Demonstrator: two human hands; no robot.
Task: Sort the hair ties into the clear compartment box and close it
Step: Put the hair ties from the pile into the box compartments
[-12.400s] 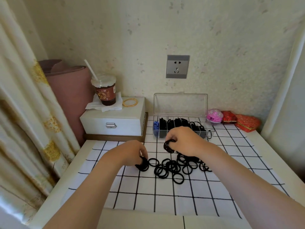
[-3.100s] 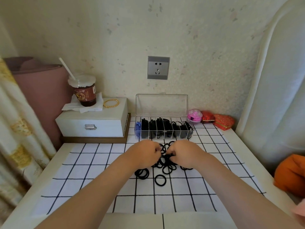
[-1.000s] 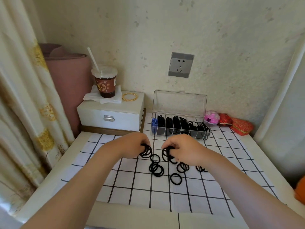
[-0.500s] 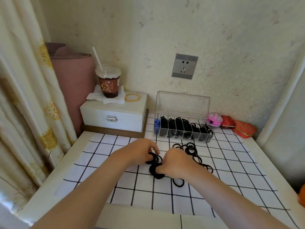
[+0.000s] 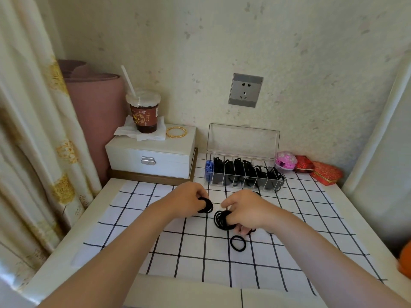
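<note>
Clear plastic compartment box: at back of white bench, hinged lid standing open. Most compartments loaded with black elastic hair ties; end compartment with blue item.
Left hand: in front of box, fingers curled, gripping small bundle of black ties.
Right hand: in front of box, fingers hooked through larger bundle.
Single black tie: loose on black-and-white checked cloth, further forward of box; possibly more hidden under right hand.
Progress, judged: well advanced.
Outstanding: both bundles and loose tie into box; lid shut.
</note>
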